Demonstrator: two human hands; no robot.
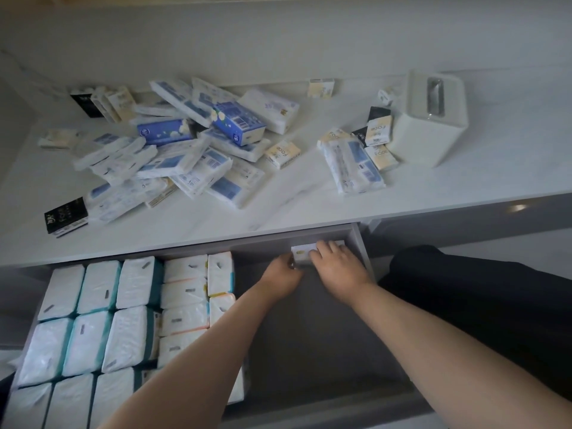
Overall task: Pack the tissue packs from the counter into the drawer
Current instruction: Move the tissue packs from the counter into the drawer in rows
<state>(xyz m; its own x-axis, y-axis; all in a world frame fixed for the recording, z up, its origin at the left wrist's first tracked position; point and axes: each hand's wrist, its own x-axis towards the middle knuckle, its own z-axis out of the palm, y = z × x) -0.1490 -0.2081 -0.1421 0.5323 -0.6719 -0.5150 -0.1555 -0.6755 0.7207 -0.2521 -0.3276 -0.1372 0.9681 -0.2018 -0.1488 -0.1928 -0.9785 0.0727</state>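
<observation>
Two hands meet at one small pack in the far right corner of the open drawer, and that corner is what the coming move turns on. The pack lies with its long axis running left to right, along the drawer's far wall and just under the edge of the counter. The right hand has its fingers curled over the pack's top and right part, gripping it. The left hand is at the pack's left end, but its fingertips are hidden behind its own knuckles, so I cannot tell whether it pinches the pack or only steadies it. The pack looks close to seated against the far wall, though whether it touches the drawer floor is hidden.

The left half of the drawer is filled with rows of large packs, while the right half shows bare floor on the near side of the hands. Many packs are not yet stowed: a big heap sits far and to the left on the counter, and a smaller cluster lies far and slightly right, just beside a white tissue box. Judging by position, the right hand is nearer that cluster and the left hand nearer the heap.
</observation>
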